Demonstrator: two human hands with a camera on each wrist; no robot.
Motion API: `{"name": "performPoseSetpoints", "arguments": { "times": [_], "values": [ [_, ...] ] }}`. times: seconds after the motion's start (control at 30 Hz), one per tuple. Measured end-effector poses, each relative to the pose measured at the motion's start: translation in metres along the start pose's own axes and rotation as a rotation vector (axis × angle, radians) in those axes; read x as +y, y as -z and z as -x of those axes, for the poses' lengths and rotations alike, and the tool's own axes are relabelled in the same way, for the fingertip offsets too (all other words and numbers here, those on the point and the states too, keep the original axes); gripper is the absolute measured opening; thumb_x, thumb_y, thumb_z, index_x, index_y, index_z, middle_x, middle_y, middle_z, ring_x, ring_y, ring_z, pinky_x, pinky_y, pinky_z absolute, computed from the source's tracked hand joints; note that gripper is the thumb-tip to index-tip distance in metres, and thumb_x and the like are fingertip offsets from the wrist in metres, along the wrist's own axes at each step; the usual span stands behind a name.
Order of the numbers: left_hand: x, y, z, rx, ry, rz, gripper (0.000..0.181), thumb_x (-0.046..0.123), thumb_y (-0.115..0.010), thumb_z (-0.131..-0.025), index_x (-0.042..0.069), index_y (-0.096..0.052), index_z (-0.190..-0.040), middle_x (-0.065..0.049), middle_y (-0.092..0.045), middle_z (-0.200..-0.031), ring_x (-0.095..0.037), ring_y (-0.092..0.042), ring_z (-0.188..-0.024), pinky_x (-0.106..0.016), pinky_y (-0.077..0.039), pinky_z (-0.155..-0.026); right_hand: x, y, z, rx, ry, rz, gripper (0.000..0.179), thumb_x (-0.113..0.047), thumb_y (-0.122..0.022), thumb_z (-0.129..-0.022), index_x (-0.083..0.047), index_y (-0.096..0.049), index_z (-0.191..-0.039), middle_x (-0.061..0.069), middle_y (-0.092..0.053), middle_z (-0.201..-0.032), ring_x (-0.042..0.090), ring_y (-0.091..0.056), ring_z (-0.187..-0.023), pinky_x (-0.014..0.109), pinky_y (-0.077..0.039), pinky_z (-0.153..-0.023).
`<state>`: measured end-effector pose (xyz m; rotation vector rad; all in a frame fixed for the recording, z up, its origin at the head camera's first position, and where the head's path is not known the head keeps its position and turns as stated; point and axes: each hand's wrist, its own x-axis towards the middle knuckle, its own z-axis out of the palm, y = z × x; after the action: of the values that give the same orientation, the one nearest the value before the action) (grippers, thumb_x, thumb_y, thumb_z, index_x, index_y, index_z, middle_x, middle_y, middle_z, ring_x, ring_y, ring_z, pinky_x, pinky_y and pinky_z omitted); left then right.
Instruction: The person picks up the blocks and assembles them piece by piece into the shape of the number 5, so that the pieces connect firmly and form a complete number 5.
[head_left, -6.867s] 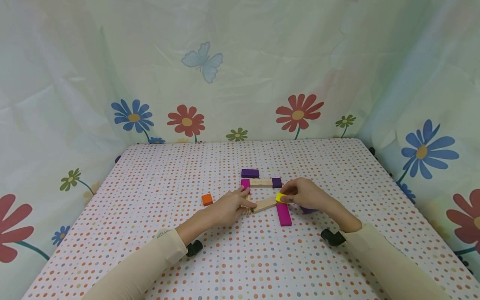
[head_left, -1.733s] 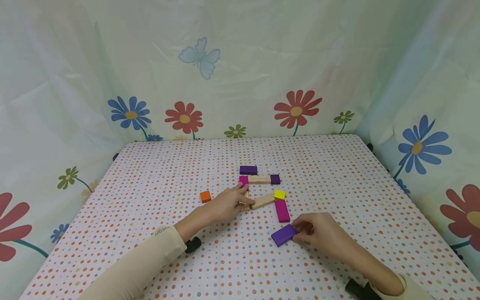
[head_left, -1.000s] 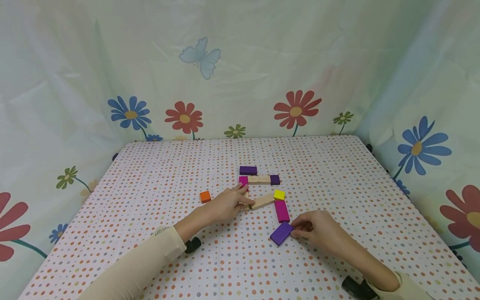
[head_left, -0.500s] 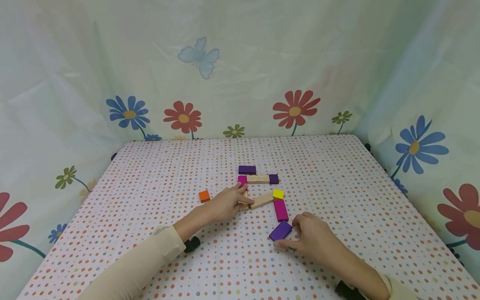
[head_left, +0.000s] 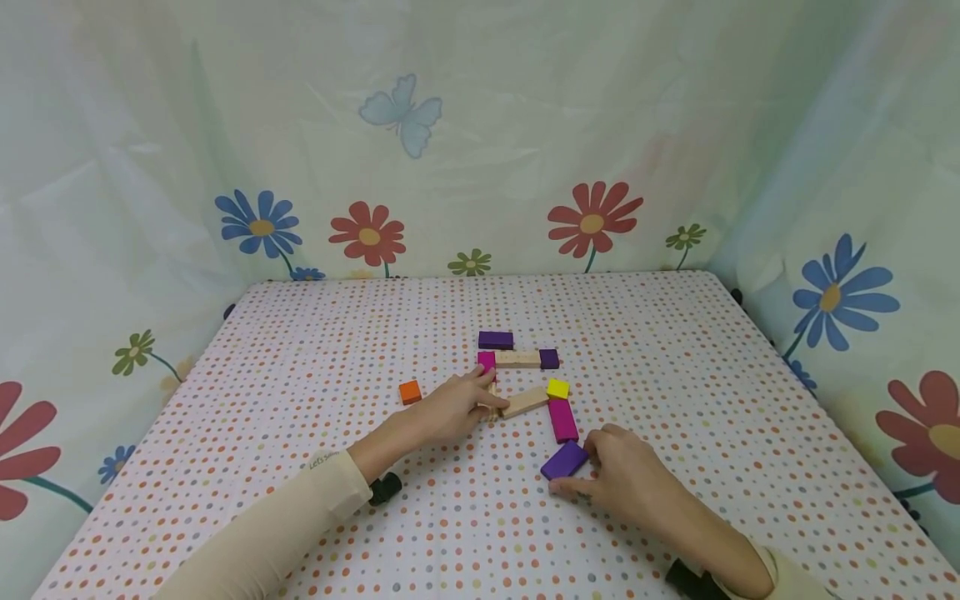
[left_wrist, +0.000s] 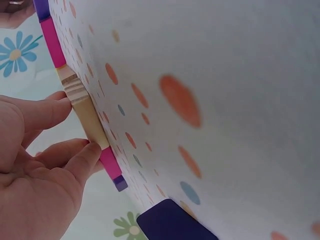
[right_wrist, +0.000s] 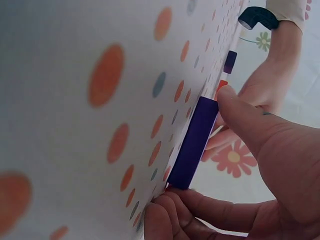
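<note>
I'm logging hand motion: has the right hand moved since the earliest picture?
Yes: the right hand, now holding the nearest purple block, has moved away from the table's far edge toward the near side.

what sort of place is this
Looks like a screened-off spot, perhaps for play or recording: flower-printed sheets hang behind and beside a dotted tabletop bearing coloured blocks.
</note>
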<state>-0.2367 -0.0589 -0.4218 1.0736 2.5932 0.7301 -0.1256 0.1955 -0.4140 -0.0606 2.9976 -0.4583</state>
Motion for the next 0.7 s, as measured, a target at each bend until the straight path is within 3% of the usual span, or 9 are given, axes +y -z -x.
{"name": "performPoseSetpoints", "arguments": {
  "times": [0.2, 0.37, 0.53, 0.7],
  "values": [
    [0.000, 0.000, -0.001, 0.000, 0.003, -0.008, 0.036, 0.005, -0.056, -0.107, 0.015, -0.072, -0.139, -0.022, -0.033, -0.170, -0.044, -0.021, -0.163, -0.067, -0.021, -0.130, 0.004, 0.011, -0.003, -0.024, 0.024, -0.047, 0.075, -0.063, -0.088, -0.075, 0.002, -0.076, -0.108, 0.002, -0.066, -0.084, 0.014, -0.055, -0.075, 0.031, -0.051, -0.067],
    [-0.001, -0.001, -0.002, 0.003, 0.002, -0.006, 0.036, 0.005, -0.056, -0.107, 0.015, -0.072, -0.138, -0.022, -0.033, -0.170, -0.044, -0.021, -0.163, -0.067, -0.021, -0.130, 0.015, 0.028, -0.014, -0.011, 0.049, -0.139, 0.069, -0.058, -0.079, -0.090, 0.002, -0.073, -0.123, 0.007, -0.073, -0.099, 0.016, -0.066, -0.085, 0.033, -0.057, -0.069],
    [-0.001, -0.001, -0.002, 0.001, 0.008, -0.007, 0.037, 0.004, -0.056, -0.107, 0.016, -0.072, -0.138, -0.022, -0.033, -0.170, -0.043, -0.021, -0.164, -0.066, -0.021, -0.130, 0.026, 0.037, -0.028, 0.049, 0.137, -0.239, 0.054, -0.044, -0.072, -0.101, -0.001, -0.068, -0.133, 0.019, -0.073, -0.123, 0.033, -0.073, -0.105, 0.045, -0.064, -0.080],
    [-0.001, -0.001, -0.002, 0.001, 0.009, -0.013, 0.037, 0.004, -0.056, -0.107, 0.016, -0.072, -0.138, -0.021, -0.033, -0.171, -0.043, -0.021, -0.164, -0.065, -0.022, -0.130, 0.030, 0.037, -0.044, 0.099, 0.258, -0.212, 0.042, -0.028, -0.071, -0.103, -0.002, -0.067, -0.136, 0.022, -0.069, -0.137, 0.046, -0.069, -0.122, 0.058, -0.061, -0.095]
  ]
}}
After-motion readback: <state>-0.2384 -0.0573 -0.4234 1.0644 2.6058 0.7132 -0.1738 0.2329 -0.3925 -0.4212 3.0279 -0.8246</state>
